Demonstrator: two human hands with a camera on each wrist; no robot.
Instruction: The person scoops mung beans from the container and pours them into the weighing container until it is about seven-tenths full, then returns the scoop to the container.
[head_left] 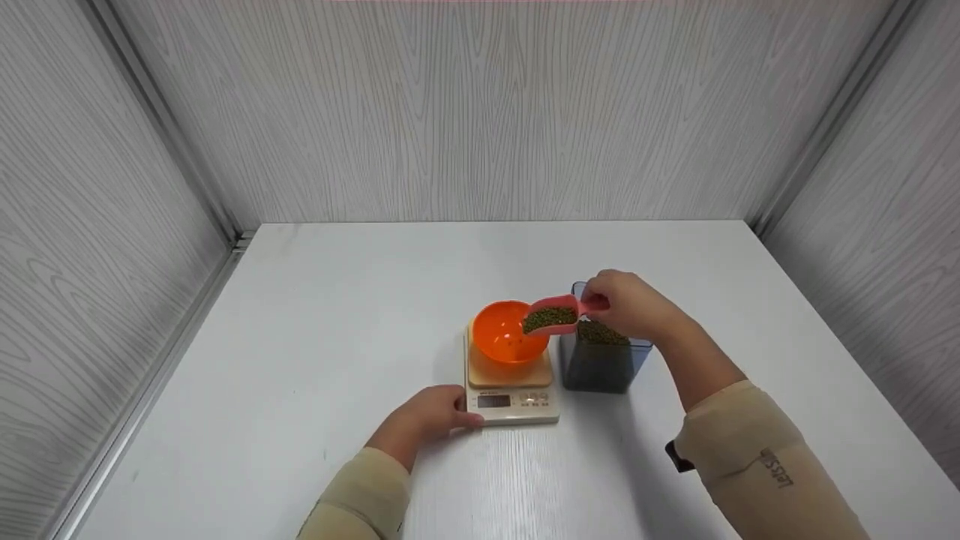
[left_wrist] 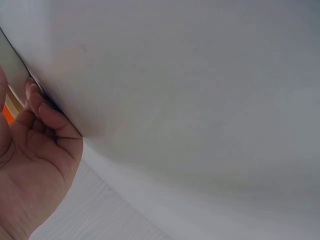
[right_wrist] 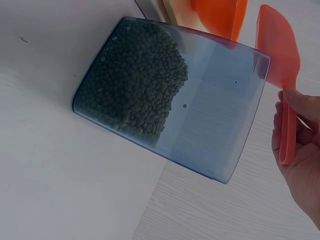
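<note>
Right now the right hand (head_left: pixel 628 301) grips the scoop (right_wrist: pixel 284 47), loaded with green beans (head_left: pixel 549 319), at the bowl's (head_left: pixel 497 328) rim. The bowl sits on the scale (head_left: pixel 517 415), whose near-left corner the left hand (head_left: pixel 433 410) holds; the tub (head_left: pixel 600 369) stands just beside it.

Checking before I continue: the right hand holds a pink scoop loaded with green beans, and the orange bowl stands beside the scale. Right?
Not quite: the head view shows the orange bowl on the scale. The right hand does hold the loaded pink scoop.
</note>
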